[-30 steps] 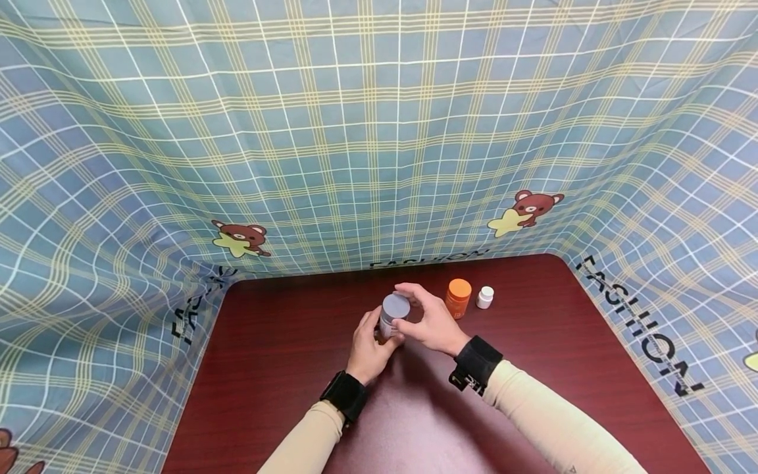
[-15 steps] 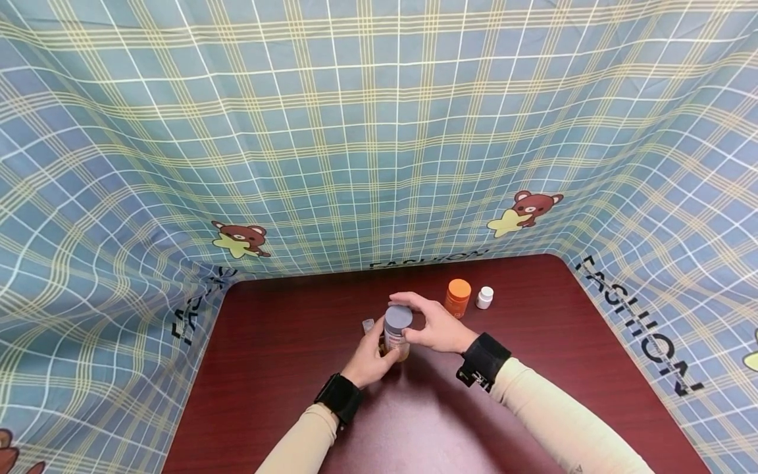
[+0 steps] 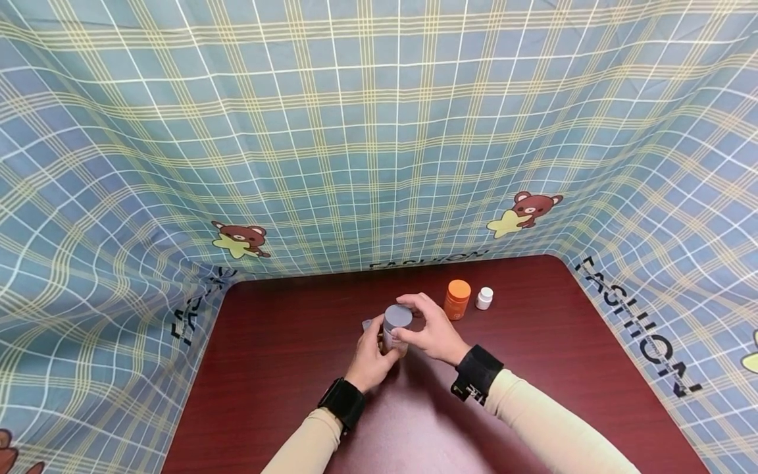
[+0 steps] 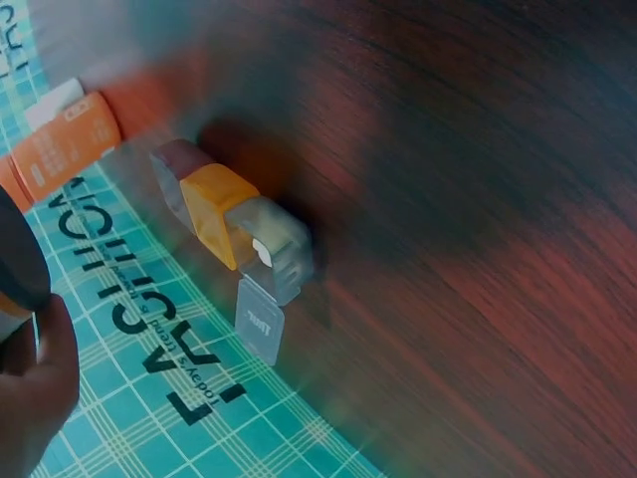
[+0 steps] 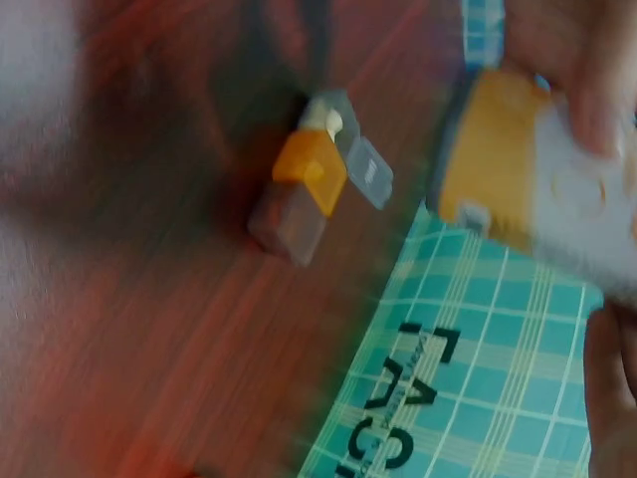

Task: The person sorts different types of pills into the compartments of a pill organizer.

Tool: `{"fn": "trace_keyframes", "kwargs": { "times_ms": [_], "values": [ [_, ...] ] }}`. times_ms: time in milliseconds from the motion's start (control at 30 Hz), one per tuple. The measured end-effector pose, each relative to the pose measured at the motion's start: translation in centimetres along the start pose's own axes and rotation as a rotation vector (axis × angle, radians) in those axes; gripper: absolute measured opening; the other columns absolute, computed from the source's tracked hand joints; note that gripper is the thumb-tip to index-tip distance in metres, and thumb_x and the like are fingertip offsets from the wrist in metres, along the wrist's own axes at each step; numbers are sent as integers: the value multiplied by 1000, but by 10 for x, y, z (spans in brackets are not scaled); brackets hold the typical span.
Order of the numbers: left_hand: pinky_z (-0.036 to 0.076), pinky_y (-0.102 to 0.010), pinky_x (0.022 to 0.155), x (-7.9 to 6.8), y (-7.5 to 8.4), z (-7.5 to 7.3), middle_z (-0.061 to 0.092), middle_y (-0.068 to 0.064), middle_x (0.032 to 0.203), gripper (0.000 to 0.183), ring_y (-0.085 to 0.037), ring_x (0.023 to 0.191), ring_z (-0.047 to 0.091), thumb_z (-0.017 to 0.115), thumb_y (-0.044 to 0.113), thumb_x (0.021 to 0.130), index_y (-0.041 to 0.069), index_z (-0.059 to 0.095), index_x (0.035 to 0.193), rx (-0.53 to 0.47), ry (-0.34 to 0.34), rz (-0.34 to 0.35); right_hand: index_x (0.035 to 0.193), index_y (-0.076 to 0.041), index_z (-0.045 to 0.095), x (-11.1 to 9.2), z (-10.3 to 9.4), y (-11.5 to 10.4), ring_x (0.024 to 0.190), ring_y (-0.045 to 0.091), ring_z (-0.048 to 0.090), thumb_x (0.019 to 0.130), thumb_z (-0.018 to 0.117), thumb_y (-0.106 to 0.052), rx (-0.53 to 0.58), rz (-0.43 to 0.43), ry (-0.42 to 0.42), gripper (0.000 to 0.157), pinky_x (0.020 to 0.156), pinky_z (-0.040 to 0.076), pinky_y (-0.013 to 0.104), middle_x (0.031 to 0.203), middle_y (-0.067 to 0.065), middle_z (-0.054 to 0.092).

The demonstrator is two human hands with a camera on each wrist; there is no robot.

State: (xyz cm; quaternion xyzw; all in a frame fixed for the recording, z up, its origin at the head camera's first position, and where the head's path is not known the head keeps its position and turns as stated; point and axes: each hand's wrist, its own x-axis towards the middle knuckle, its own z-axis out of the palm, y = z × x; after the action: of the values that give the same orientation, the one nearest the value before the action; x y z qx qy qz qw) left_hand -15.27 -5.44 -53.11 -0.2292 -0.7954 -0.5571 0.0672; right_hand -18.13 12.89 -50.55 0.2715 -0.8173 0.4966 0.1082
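My left hand (image 3: pixel 372 355) grips the body of a pill bottle (image 3: pixel 395 337) with a grey cap (image 3: pixel 398 316), held above the table. Thumb and fingers of my right hand (image 3: pixel 434 329) curl round that cap from the right. In the right wrist view the bottle (image 5: pixel 498 159) shows a yellow band and a white label. Below it lies a small pill organizer (image 4: pixel 224 214) with grey, orange and brownish compartments. Its grey lid (image 4: pixel 261 324) is flipped up at the grey end, where a white pill (image 4: pixel 262 251) sits inside. In the head view the left hand mostly hides the organizer.
An orange bottle (image 3: pixel 457 299) stands to the right of my hands. Beside it is a small white bottle (image 3: pixel 484 298). The dark red table (image 3: pixel 266 342) ends at a plaid cloth (image 3: pixel 379 164) hanging behind and at both sides.
The bottle has come slightly towards me since a second ago, uncovering part of the organizer's lid. My right hand has shifted a little about the cap, and both hands keep their hold.
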Motion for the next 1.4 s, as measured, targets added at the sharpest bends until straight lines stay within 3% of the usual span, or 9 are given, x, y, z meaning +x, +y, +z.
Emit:
{"fn": "trace_keyframes", "kwargs": {
  "times_ms": [100,200,433,567,833,967,1167,1267,1400],
  "values": [
    [53,-34,80,2,-15,4,56,-1,124,65,-19,102,61,78,16,79,16,45,135,30,31,3,125,-18,54,-2,6,-3,93,12,54,76,80,-32,-46,9,85,58,79,49,28,106,-2,54],
    [52,-32,82,3,-13,4,57,-2,124,66,-17,103,60,79,21,79,15,46,135,70,38,26,125,-17,52,-3,9,-6,92,12,52,77,79,-31,-48,33,118,57,77,47,28,106,-1,52],
    [52,-37,85,6,-14,4,59,-8,121,69,-23,106,59,80,25,78,8,45,135,66,85,82,139,0,38,-3,7,-26,115,25,54,80,65,-3,131,0,70,65,94,43,32,131,13,50],
    [52,-40,86,6,-14,5,58,-10,122,68,-24,109,57,80,21,78,7,45,134,55,92,89,139,5,37,-3,4,-41,118,34,52,79,59,9,208,-38,40,64,96,43,35,134,24,49],
    [51,-35,89,3,-10,9,59,-6,121,62,-18,109,57,78,8,76,10,47,131,49,85,50,127,-10,49,-7,19,-19,99,17,55,76,81,-17,67,48,172,61,79,46,29,111,6,49],
    [49,-35,91,4,-10,10,59,-4,121,62,-18,110,57,78,11,77,12,48,131,68,85,73,125,-14,50,-7,23,-11,101,18,49,74,81,-28,-7,30,228,61,82,43,29,117,5,46],
    [51,-39,88,5,-12,10,59,-7,121,69,-20,109,57,81,14,75,11,46,135,31,94,67,141,-5,38,-7,19,-16,122,28,50,79,63,-7,79,-34,173,67,98,40,31,142,13,44],
    [51,-38,88,6,-13,10,59,-8,121,67,-20,110,57,80,12,76,10,46,134,39,97,56,138,1,40,-7,15,-27,120,33,52,77,62,2,112,-41,172,65,99,40,30,136,17,51],
    [51,-37,89,5,-11,10,59,-7,121,62,-19,110,56,76,8,77,9,47,132,58,97,61,127,5,48,-7,12,-45,109,34,57,75,74,2,114,-15,218,57,94,44,30,122,23,55]
  ]
}}
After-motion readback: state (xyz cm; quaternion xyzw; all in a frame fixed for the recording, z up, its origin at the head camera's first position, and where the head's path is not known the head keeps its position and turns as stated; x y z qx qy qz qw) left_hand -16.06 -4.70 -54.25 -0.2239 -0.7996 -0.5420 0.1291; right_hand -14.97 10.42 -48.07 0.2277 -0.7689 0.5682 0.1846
